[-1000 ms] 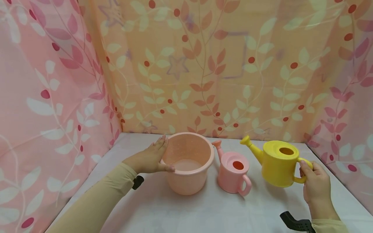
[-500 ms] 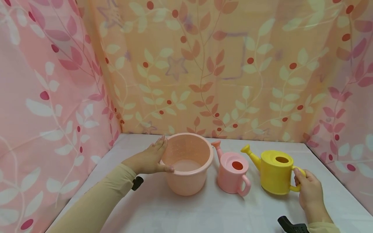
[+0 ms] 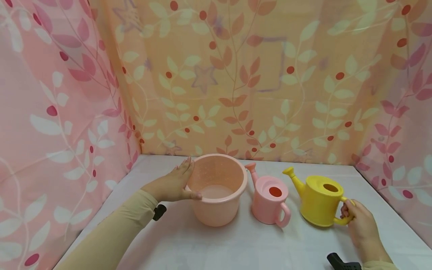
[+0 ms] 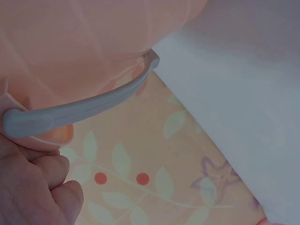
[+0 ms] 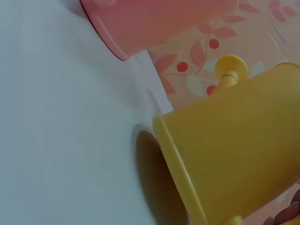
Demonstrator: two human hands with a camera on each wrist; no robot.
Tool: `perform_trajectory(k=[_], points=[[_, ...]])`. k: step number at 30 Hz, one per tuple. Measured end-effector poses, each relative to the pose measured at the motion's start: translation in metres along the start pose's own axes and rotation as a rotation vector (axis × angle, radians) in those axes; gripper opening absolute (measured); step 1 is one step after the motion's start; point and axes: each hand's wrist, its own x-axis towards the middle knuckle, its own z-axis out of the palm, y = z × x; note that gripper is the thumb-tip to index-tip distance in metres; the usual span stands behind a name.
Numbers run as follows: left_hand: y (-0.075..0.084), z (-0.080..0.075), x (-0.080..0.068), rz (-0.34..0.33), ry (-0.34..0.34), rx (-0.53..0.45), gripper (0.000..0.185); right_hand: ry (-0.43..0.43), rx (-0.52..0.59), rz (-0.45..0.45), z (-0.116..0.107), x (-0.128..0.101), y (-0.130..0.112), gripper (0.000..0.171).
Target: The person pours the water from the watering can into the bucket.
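Observation:
A peach-pink plastic bucket (image 3: 216, 212) stands on the white tabletop. At the left of its rim my left hand (image 3: 170, 185) holds it, thumb over the front edge. In the left wrist view, curled fingers (image 4: 54, 183) show beside the lug of its grey handle (image 4: 89, 110). To the right, my right hand (image 3: 362, 221) grips the handle of a yellow watering can (image 3: 320, 204), whose spout points left. The can leans slightly, with a dark shadow by its base in the right wrist view. Between bucket and yellow can stands a pink watering can (image 3: 268, 208), its handle facing front right.
A white cloth (image 3: 216, 249) covers the table. Leaf-patterned curtains hang behind it (image 3: 236, 75), at the left (image 3: 57, 131) and at the right. The pink can's spout reaches close to the bucket's right rim.
The yellow watering can has come down toward the table with my right hand, then shifted slightly right and tilted. My left hand, the bucket and the pink can have stayed put.

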Motion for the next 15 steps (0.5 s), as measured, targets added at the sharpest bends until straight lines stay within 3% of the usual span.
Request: perform_trajectory(k=[6,12,15], points=[[0.0,0.0,0.001,0.002,0.007,0.007,0.121,-0.121,0.019,0.02,-0.014,0.002,0.003,0.03],[0.001,-0.001,0.001,0.012,0.006,-0.003,0.119,-0.134,-0.041,0.09,-0.019,0.0,0.003,0.029],[0.002,-0.002,0.002,0.014,0.006,-0.005,0.119,-0.162,-0.053,0.083,-0.02,-0.001,0.002,0.03]])
